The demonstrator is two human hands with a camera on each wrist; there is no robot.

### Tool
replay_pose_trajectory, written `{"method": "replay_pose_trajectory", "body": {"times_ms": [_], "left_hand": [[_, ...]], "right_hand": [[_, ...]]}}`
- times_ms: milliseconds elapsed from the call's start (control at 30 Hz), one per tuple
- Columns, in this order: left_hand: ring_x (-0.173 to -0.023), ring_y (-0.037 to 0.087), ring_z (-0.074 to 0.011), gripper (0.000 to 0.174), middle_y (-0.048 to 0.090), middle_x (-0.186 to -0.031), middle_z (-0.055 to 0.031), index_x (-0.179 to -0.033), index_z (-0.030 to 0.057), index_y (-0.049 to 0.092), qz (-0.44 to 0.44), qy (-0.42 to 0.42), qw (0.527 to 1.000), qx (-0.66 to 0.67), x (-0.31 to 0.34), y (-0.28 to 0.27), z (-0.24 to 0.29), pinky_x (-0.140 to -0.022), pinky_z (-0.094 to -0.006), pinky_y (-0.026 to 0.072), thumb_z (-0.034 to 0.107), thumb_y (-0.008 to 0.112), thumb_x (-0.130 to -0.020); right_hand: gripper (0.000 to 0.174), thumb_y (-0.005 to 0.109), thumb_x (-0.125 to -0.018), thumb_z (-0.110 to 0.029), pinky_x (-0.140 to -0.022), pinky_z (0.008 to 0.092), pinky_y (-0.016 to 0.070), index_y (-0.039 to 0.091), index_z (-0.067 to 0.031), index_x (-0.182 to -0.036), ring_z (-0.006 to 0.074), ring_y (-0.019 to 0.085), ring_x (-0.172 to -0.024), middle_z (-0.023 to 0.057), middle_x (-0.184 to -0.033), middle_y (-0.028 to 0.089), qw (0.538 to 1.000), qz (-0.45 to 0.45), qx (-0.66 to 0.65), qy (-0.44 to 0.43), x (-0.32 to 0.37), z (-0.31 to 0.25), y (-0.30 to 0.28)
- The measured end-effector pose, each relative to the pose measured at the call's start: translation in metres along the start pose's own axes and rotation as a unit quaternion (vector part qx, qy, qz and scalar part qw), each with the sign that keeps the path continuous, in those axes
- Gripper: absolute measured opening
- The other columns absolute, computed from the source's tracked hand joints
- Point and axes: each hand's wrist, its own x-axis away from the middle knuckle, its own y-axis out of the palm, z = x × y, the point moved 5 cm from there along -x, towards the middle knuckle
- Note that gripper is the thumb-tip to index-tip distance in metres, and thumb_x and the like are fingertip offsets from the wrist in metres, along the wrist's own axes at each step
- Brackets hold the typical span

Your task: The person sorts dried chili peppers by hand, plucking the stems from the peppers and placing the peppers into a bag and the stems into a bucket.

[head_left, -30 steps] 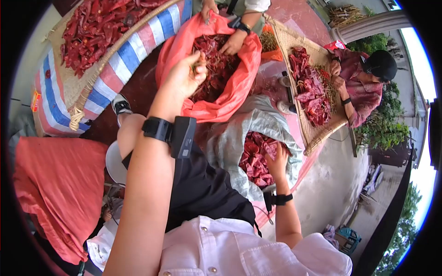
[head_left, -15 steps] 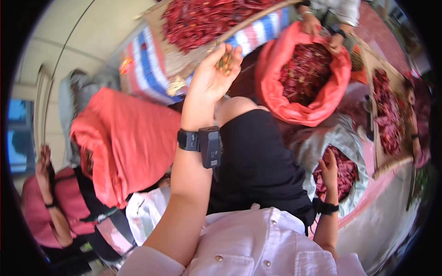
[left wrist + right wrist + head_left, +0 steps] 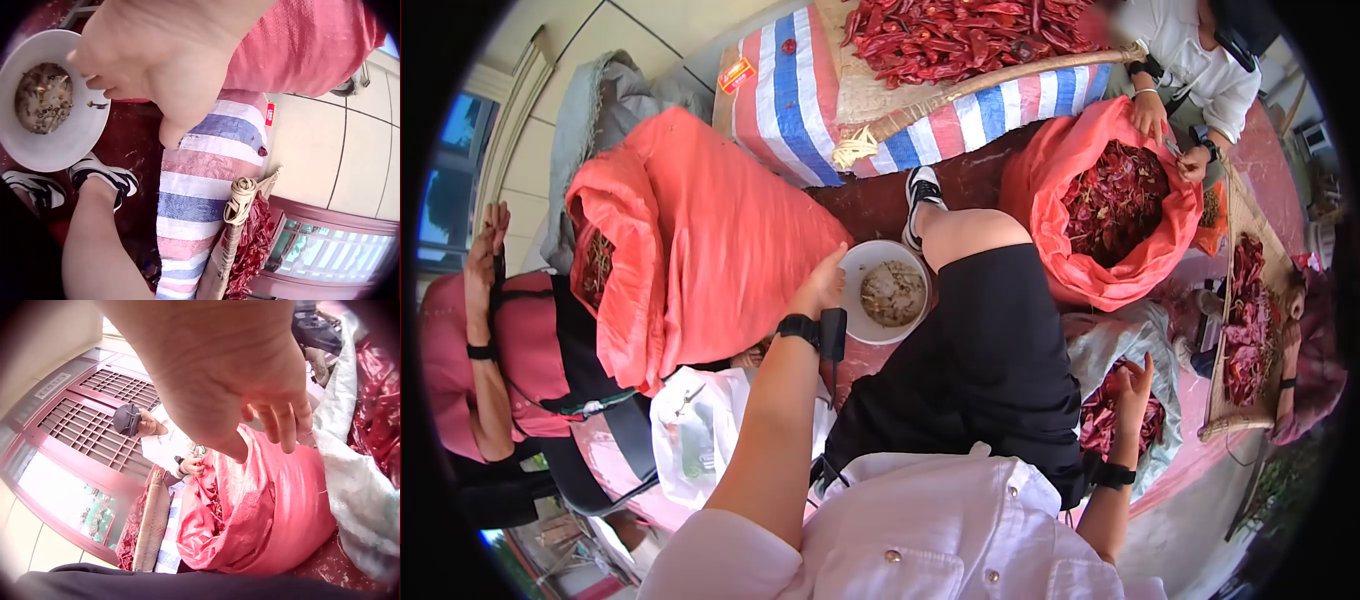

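Over the near rim of a white bucket (image 3: 860, 318) my left hand (image 3: 825, 287) hangs with loosely bent fingers. Pale and brown scraps (image 3: 42, 100) cover the bucket's bottom. In the left wrist view a small dark bit (image 3: 97, 105) shows against the bucket's inner wall, just below the fingertips. My right hand (image 3: 1133, 395) is held above the mouth of a grey woven sack (image 3: 1138, 328), fingers loosely bent and holding nothing. Dried red chillies (image 3: 1100, 412) fill that sack.
A full red sack (image 3: 730, 230) leans left of the bucket. Ahead, an open red sack (image 3: 1050, 200) of chillies stands beside a person's hands (image 3: 1150, 115). A striped-cloth stand (image 3: 800, 110) bears heaped chillies. Farther right, another person holds a woven tray (image 3: 1225, 415).
My left hand, earlier carrying small yellowish-brown bits in its palm, has swung from the chilli sack to the bucket; the bits have left the palm. The right hand has risen from the chillies.
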Motion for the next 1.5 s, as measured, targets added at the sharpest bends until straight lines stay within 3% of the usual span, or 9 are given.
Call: {"method": "replay_pose_trajectory", "body": {"times_ms": [133,200,367,533,833,967,1100,1300,1500], "left_hand": [[-0.133,0.009,-0.0345,0.105,0.008,-0.144,-0.0230,-0.137,-0.0039,0.013,-0.006,0.096,0.993,-0.063,-0.006,-0.012,0.008,-0.105,-0.0494,0.0063,0.072,0.045,-0.072],[-0.130,0.022,-0.0318,0.093,0.023,-0.141,-0.0209,-0.136,-0.0027,0.022,-0.033,0.125,0.984,-0.122,0.007,-0.009,0.021,-0.105,-0.0468,0.0120,0.065,0.047,-0.077],[-0.114,0.044,-0.0200,0.045,0.049,-0.123,-0.0084,-0.119,0.0072,0.047,-0.095,0.241,0.958,0.119,0.075,0.063,0.086,-0.094,-0.0386,0.0341,0.036,0.056,-0.085],[-0.103,0.049,-0.0155,0.032,0.055,-0.112,-0.0042,-0.112,0.0085,0.050,-0.201,0.339,0.895,0.212,0.147,0.184,0.149,-0.091,-0.0344,0.0368,0.022,0.057,-0.084],[-0.084,0.053,-0.0103,0.022,0.058,-0.091,0.0016,-0.100,0.0131,0.054,-0.439,0.161,0.856,0.223,0.149,0.431,0.119,-0.079,-0.0278,0.0411,0.019,0.062,-0.080],[-0.066,0.050,-0.0063,0.025,0.054,-0.077,0.0038,-0.102,0.0120,0.056,-0.200,0.156,0.954,0.161,0.096,0.434,0.090,-0.056,-0.0203,0.0386,0.018,0.060,-0.077],[-0.057,0.046,-0.0035,0.020,0.052,-0.072,0.0061,-0.095,0.0136,0.059,-0.325,0.203,0.921,0.068,0.122,0.467,0.083,-0.048,-0.0162,0.0336,0.018,0.059,-0.075],[-0.068,0.050,-0.0075,0.018,0.057,-0.081,0.0005,-0.093,0.0050,0.058,-0.314,0.231,0.920,0.039,0.118,0.477,0.098,-0.064,-0.0213,0.0413,0.015,0.058,-0.078],[-0.067,0.048,-0.0045,0.018,0.055,-0.077,0.0048,-0.094,0.0092,0.058,-0.348,0.242,0.905,0.043,0.120,0.486,0.098,-0.064,-0.0192,0.0383,0.021,0.057,-0.080]], "right_hand": [[0.056,0.051,-0.085,-0.001,-0.068,0.0212,0.0433,0.025,-0.0034,-0.134,0.0111,0.050,-0.079,0.0083,-0.102,0.052,1.000,-0.010,0.006,0.004,-0.005,-0.007,0.010],[0.052,0.050,-0.085,-0.001,-0.067,0.0218,0.0436,0.029,-0.0026,-0.133,0.0114,0.051,-0.078,0.0092,-0.102,0.052,0.999,-0.028,0.042,0.000,-0.010,0.000,0.008],[0.053,0.058,-0.080,-0.002,-0.074,0.0267,0.0456,0.037,-0.0048,-0.129,0.0162,0.055,-0.088,0.0140,-0.108,0.053,0.996,0.001,0.089,-0.027,-0.017,-0.008,0.015],[0.045,0.060,-0.079,-0.002,-0.074,0.0274,0.0468,0.046,-0.0032,-0.121,0.0170,0.056,-0.089,0.0103,-0.107,0.055,0.995,-0.002,0.070,-0.069,-0.040,-0.023,0.035],[0.034,0.060,-0.078,-0.004,-0.076,0.0296,0.0480,0.053,0.0020,-0.110,0.0208,0.058,-0.092,0.0144,-0.099,0.056,0.971,-0.085,0.132,-0.180,-0.110,-0.095,0.108],[0.034,0.058,-0.075,-0.006,-0.083,0.0367,0.0451,0.054,0.0028,-0.108,0.0340,0.056,-0.094,0.0204,-0.100,0.056,0.926,-0.179,0.268,-0.198,-0.167,-0.099,0.140],[0.026,0.053,-0.081,-0.019,-0.080,0.0373,0.0444,0.057,-0.0017,-0.100,0.0302,0.058,-0.089,0.0192,-0.098,0.058,0.879,-0.243,0.356,-0.204,-0.232,-0.062,0.185],[0.028,0.049,-0.085,-0.017,-0.085,0.0339,0.0426,0.055,-0.0026,-0.108,0.0241,0.057,-0.095,0.0147,-0.103,0.059,0.958,-0.286,-0.014,-0.012,-0.262,-0.097,0.263],[0.032,0.050,-0.085,-0.019,-0.090,0.0309,0.0404,0.054,-0.0079,-0.115,0.0227,0.055,-0.102,0.0129,-0.108,0.060,0.890,-0.377,-0.244,0.076,-0.287,-0.095,0.315]]}}
